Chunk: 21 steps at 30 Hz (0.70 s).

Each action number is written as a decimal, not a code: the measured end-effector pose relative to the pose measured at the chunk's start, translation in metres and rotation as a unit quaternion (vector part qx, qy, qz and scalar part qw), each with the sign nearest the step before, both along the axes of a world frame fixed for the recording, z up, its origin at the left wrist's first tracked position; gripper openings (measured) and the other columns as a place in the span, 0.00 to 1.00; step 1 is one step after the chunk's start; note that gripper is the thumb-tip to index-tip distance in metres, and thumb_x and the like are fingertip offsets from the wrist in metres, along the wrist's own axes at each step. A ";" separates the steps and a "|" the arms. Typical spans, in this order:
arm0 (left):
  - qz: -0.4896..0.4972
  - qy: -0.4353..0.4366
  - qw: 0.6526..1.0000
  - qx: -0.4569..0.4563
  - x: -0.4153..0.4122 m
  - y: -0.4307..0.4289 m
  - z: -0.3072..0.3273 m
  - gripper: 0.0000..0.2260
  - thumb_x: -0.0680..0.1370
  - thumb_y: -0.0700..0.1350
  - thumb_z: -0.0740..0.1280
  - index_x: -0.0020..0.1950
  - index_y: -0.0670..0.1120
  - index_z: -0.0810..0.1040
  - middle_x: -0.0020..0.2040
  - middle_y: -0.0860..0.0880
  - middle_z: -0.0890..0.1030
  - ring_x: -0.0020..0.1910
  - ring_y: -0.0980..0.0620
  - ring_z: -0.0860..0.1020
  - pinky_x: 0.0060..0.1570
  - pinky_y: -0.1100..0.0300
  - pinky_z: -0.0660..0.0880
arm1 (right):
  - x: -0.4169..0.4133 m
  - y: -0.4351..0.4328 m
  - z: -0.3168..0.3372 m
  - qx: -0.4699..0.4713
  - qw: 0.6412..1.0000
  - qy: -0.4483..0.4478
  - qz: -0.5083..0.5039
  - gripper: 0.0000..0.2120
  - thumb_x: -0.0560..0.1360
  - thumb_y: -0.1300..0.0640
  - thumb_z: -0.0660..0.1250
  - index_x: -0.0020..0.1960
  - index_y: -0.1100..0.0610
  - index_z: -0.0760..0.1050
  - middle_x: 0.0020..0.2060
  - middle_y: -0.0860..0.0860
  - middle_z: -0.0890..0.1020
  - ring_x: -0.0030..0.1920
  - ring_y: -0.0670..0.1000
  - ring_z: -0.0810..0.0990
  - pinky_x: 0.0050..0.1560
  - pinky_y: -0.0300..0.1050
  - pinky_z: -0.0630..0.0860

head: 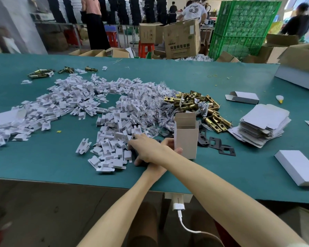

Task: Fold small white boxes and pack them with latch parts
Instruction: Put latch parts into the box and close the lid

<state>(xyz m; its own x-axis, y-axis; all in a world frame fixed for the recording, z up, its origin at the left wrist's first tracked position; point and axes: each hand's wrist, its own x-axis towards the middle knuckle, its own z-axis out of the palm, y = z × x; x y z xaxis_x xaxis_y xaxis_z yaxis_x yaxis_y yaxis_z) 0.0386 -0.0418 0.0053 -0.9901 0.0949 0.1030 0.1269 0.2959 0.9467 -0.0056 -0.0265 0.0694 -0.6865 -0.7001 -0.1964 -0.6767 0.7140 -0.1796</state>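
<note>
On the green desk [194,77], arms crossed, the left hand [170,144] curls its fingers around an upright, open white box [185,139]; the right hand [146,151] rests straight fingers on white cardboard inserts [112,138].

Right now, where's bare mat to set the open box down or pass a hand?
Free: front-left green mat, between the white die-cut insert pile and the mat's near edge; front-right, between the black strike plates and the closed white box; the far strip beyond the brass latches. Crowded: the centre, where the piles run together.
</note>
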 end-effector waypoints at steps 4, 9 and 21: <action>0.006 -0.003 1.000 -0.006 -0.001 0.003 0.004 0.18 0.83 0.46 0.70 0.70 0.44 0.72 0.59 0.43 0.83 0.59 0.45 0.81 0.65 0.44 0.76 | -0.004 0.003 0.001 -0.005 1.000 0.002 -0.024 0.29 0.67 0.50 0.82 0.60 0.60 0.74 0.61 0.59 0.70 0.64 0.60 0.67 0.62 0.56 0.74; 0.024 0.021 0.989 -0.146 -0.004 -0.002 -0.007 0.16 0.86 0.39 0.64 0.74 0.39 0.70 0.67 0.38 0.78 0.58 0.52 0.78 0.63 0.64 0.74 | -0.004 0.012 0.012 -0.084 0.996 -0.005 -0.026 0.16 0.71 0.52 0.79 0.51 0.60 0.80 0.57 0.56 0.75 0.60 0.58 0.72 0.58 0.55 0.76; 0.057 0.020 0.998 0.000 -0.012 0.008 -0.003 0.11 0.80 0.47 0.72 0.61 0.52 0.75 0.52 0.54 0.83 0.52 0.56 0.81 0.49 0.64 0.76 | 0.002 0.077 0.048 -0.379 0.895 -0.152 -0.182 0.13 0.79 0.68 0.61 0.58 0.57 0.79 0.36 0.52 0.83 0.32 0.44 0.85 0.30 0.35 0.76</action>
